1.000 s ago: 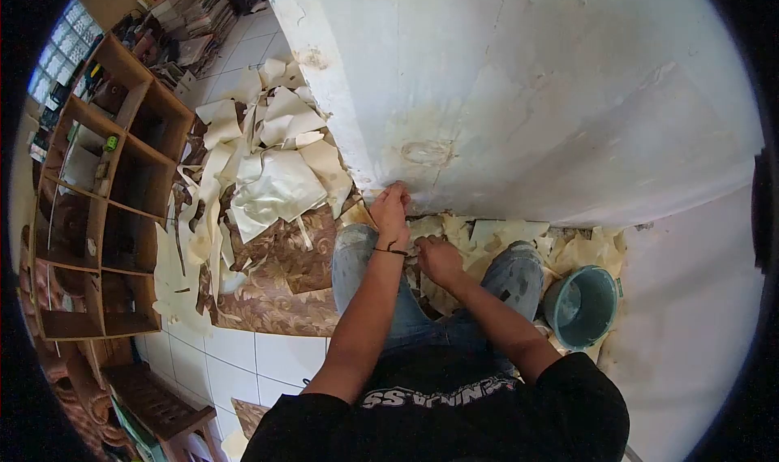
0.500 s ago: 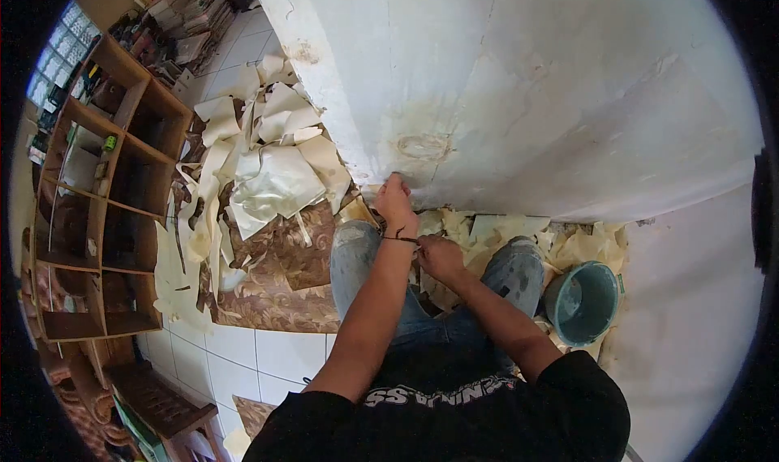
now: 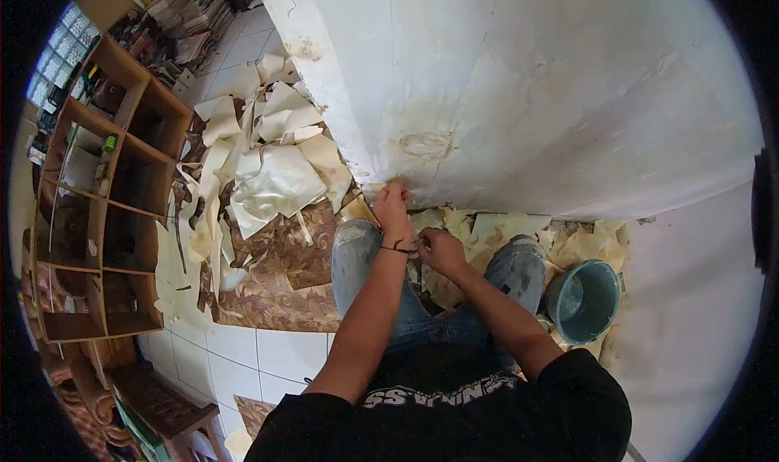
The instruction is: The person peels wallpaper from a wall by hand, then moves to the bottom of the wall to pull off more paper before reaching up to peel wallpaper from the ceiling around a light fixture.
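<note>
My left hand [image 3: 393,204] is at the foot of the wall [image 3: 487,121], fingers curled in by the lower surface; whatever they pinch is too small to make out. A dark bracelet [image 3: 393,249] circles that wrist. Close beside the wrist, my right hand [image 3: 442,253] has its fingers drawn together around something small that I cannot make out. Torn cream wallpaper scraps [image 3: 462,227] lie along the wall base between my knees. Above my left hand, the wall carries a rough oval stain [image 3: 427,144].
A green bucket [image 3: 583,301] stands right of my knee. To the left, peeled wallpaper [image 3: 276,182] is heaped on a brown patterned floor sheet [image 3: 276,300]. Beyond it is a wooden shelf unit [image 3: 109,202]. Stacked papers [image 3: 195,24] lie at the far left.
My left hand has shifted slightly down the wall. My right hand has risen a little and turned beside the left wrist; the bracelet sits lower.
</note>
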Demonstrator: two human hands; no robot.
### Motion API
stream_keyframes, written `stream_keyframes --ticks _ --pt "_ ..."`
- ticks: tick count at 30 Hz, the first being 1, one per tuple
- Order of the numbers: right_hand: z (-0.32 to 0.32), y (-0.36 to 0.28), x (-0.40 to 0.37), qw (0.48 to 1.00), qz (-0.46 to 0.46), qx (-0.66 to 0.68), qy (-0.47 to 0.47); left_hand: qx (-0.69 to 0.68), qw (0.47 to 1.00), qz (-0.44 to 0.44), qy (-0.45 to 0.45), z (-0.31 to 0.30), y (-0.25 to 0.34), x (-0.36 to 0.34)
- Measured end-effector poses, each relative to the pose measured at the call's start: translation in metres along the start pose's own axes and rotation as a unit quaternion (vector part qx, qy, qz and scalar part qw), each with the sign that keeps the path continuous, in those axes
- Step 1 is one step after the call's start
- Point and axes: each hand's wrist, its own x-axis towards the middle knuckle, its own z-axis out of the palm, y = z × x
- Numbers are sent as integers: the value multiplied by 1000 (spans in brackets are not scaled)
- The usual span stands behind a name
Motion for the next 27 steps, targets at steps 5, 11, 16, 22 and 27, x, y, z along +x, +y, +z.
stream_keyframes --ticks 5,11,16,22,27 --pt "-2 0 0 1000 -13 -1 -17 -16 1000 10 -2 10 1 4" --pt "1 9 -4 1000 -14 4 -1 -3 999 38 10 9 -12 15" --pt "-5 8 -4 1000 8 -12 -22 -23 999 45 1 9 -4 5" --pt "-4 14 -7 1000 2 -13 -18 -44 998 48 7 10 -3 4" --pt "-5 18 -6 1000 2 -17 -23 -9 998 68 -3 6 -11 11"
